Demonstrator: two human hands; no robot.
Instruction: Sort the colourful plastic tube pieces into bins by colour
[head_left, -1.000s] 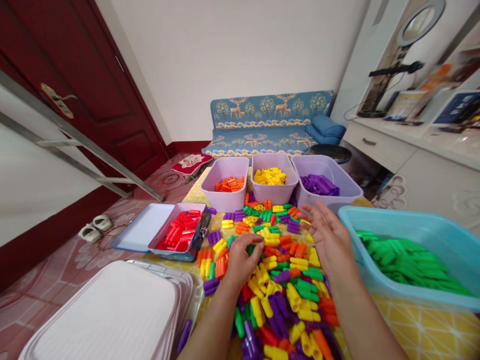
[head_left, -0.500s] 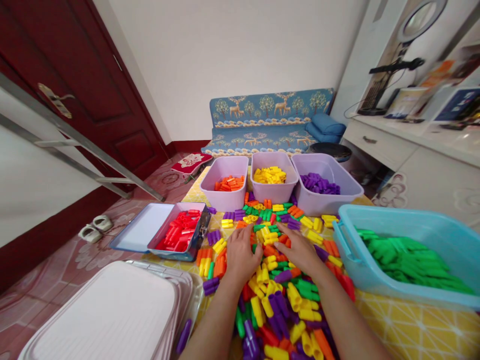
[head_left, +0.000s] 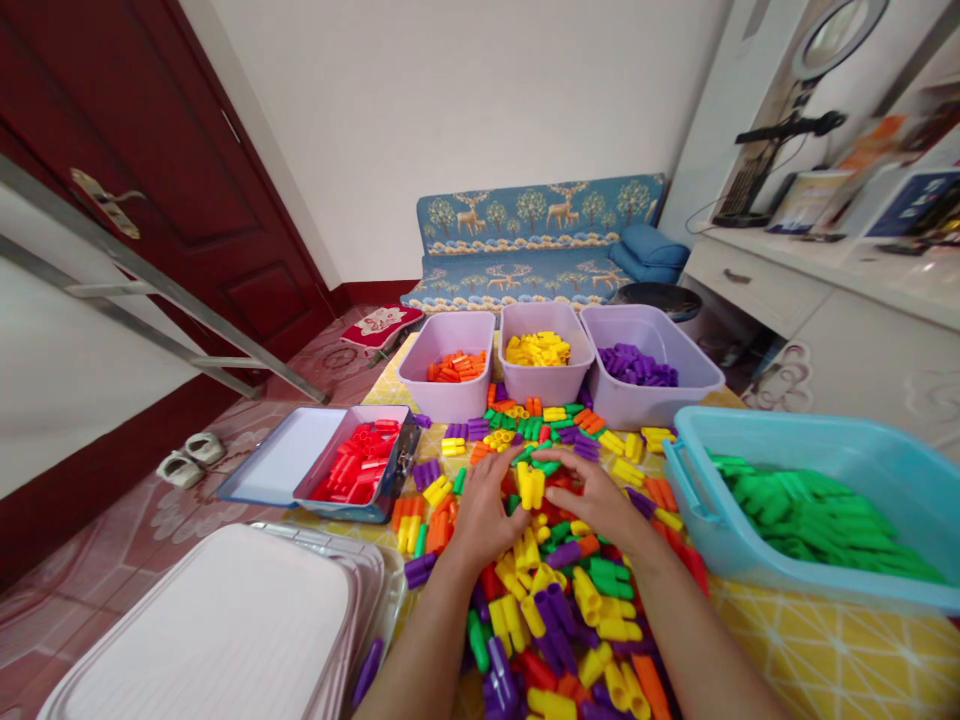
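Observation:
A heap of small plastic tube pieces (head_left: 559, 600) in yellow, purple, green, orange and red covers the middle of the table. My left hand (head_left: 480, 515) and my right hand (head_left: 596, 505) rest on the heap's far part, fingers curled toward each other. Between them stand yellow pieces (head_left: 529, 485) and green pieces (head_left: 541, 458), pinched by both sets of fingertips. Behind the heap stand three lilac bins: one with orange pieces (head_left: 448, 365), one with yellow (head_left: 538, 352), one with purple (head_left: 641, 367).
A turquoise basin (head_left: 810, 500) of green pieces sits at the right. A blue tin (head_left: 352, 465) with red pieces lies open at the left, a white lidded box (head_left: 217, 620) in front of it. A yellow patterned cloth (head_left: 847, 660) covers the table.
My right hand swung left from beside the turquoise basin onto the heap. Both hands then closed in on yellow and green pieces between them.

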